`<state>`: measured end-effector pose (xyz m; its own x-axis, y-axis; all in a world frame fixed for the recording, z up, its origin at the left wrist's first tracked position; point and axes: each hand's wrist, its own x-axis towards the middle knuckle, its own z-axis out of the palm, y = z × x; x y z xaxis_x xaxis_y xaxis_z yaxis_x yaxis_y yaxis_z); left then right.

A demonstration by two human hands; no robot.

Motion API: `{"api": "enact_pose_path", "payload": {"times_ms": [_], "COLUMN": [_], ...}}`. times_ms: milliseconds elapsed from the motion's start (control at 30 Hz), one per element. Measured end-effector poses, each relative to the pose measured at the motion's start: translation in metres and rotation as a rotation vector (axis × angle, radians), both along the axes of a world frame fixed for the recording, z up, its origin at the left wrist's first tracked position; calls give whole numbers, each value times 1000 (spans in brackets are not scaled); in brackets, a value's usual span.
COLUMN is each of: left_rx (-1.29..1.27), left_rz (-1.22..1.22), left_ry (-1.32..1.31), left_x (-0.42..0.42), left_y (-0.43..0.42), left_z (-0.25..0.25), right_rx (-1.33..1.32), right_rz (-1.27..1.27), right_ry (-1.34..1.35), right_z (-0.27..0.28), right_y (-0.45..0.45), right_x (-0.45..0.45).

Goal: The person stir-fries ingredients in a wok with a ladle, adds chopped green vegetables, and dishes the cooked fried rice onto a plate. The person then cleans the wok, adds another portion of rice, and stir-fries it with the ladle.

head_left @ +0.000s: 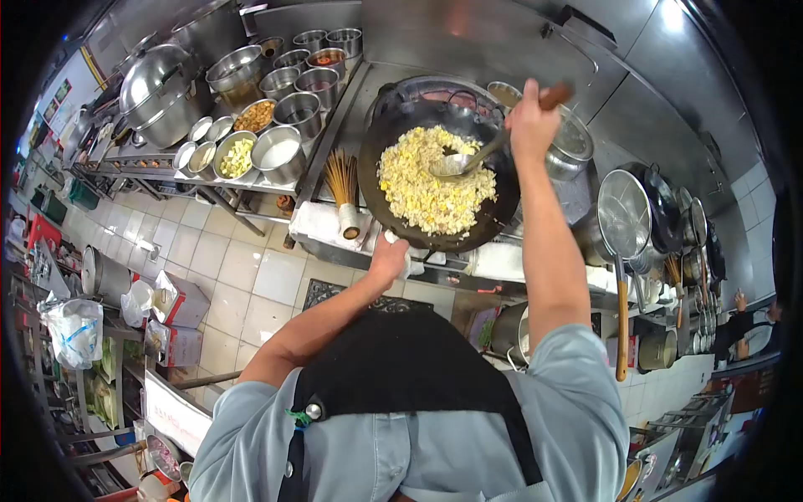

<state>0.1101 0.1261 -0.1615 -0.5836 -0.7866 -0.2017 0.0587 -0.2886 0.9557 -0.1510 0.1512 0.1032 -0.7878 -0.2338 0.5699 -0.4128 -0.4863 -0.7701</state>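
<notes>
A large dark wok (389,201) sits on the stove, filled with fried rice (431,188) flecked with yellow egg. My right hand (533,124) is closed around the handle of a metal ladle (456,165), near its wooden end. The ladle's bowl rests in the rice. At the wok's near edge, my left hand (389,258) is closed on a white cloth (407,266); whether a wok handle lies beneath it is hidden. Left of the wok, a bamboo brush (342,184) stands near a folded white towel (322,224).
Metal containers of ingredients, including a pot of white contents (278,153) and diced yellow pieces (237,159), crowd the left counter. To the right hang a long-handled strainer (624,213) and several pans. A lidded pot (159,92) stands far left. Another person (753,326) is at far right.
</notes>
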Motion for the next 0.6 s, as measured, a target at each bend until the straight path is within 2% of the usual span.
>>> {"api": "enact_pose_path", "payload": {"times_ms": [67,133,167,233,267,300,400,467,500,533,567,600], "left_rx": [-29,-64,-53,-33,-33,-41,-25,-32,-54,-75,-100,-36], "left_rz": [-47,-54,-50,-41,-25,-3,10,-30,2,30,55,69], "left_ry": [1,32,21,-6,-33,-52,-96,-37,-62,-90,-117,-175], "left_x": [2,-1,-2,2,4,2,4,9,5,-2,-5,-3], "left_y": [-5,-7,-7,-5,-4,-7,-5,-1,-4,-8,-10,-10], "left_z": [-3,-12,-16,-8,-11,-14,-7,16,3,-23,-37,-23], "right_rx": [14,-138,-210,-91,-55,-25,-22,-140,-197,-161,-118,-76], "right_rz": [22,-2,-9,-95,-17,66,93,190,235,110,135,141], "right_ry": [-65,-30,-14,27,-19,-57,-92,-50,-29,-12,-52,-74], "right_z": [37,32,25,-23,-28,-24,24,13,7,-12,-41,-38], "right_y": [5,-3,-7,-33,-34,-39,-27,-21,-20,-27,-41,-37], "right_x": [16,19,19,3,0,-4,36,55,62,64,54,52]}}
